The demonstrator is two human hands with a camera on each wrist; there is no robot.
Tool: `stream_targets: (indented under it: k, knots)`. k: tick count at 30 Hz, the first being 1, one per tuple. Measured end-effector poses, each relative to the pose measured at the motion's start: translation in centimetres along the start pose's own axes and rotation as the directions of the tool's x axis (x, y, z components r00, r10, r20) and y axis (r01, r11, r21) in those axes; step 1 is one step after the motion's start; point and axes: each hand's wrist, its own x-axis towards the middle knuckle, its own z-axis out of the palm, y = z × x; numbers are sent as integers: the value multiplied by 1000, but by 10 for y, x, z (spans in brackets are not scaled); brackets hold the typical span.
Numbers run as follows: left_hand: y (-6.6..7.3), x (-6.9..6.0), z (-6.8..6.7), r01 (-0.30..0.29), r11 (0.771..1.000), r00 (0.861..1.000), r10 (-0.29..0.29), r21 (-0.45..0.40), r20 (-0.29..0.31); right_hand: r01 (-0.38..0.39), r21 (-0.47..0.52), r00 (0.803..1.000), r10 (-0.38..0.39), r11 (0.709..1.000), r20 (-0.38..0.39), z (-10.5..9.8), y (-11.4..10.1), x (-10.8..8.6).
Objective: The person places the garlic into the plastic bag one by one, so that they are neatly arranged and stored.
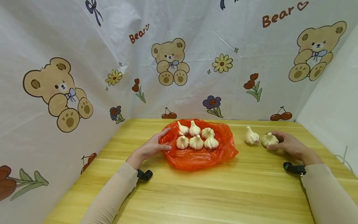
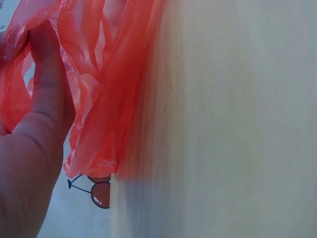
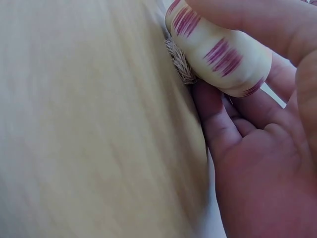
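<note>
A red plastic bag (image 1: 193,160) lies spread open on the table with several garlic bulbs (image 1: 196,142) in two rows on it. At its left edge my left hand (image 1: 152,146) holds the crumpled plastic between thumb and fingers. The left wrist view shows the thumb (image 2: 49,79) against the red film; the other fingertips are hidden there. To the right of the bag, my right hand (image 1: 291,143) grips a garlic bulb (image 1: 269,140) from its right side. In the right wrist view this bulb (image 3: 223,54) has purple streaks and a rooty base near the wood.
Another garlic bulb (image 1: 251,136) stands between the bag and my right hand. The wooden table (image 1: 212,196) meets a bear-print cloth (image 1: 195,102) at the back and left. A white wall (image 1: 335,102) stands at the right, with a thin cable (image 1: 345,160) near it.
</note>
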Motion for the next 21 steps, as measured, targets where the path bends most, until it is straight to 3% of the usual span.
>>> stream_targets:
  k: [16,21]
  knots:
    - [3,0,1,20,1000,1000,-20,19,-10,15,-9,1000,-15,1000,-27,-3,5,0]
    - [4,-2,2,9,1000,1000,-9,9,-1,55,-22,996,-56,998,-62,-4,4,-1]
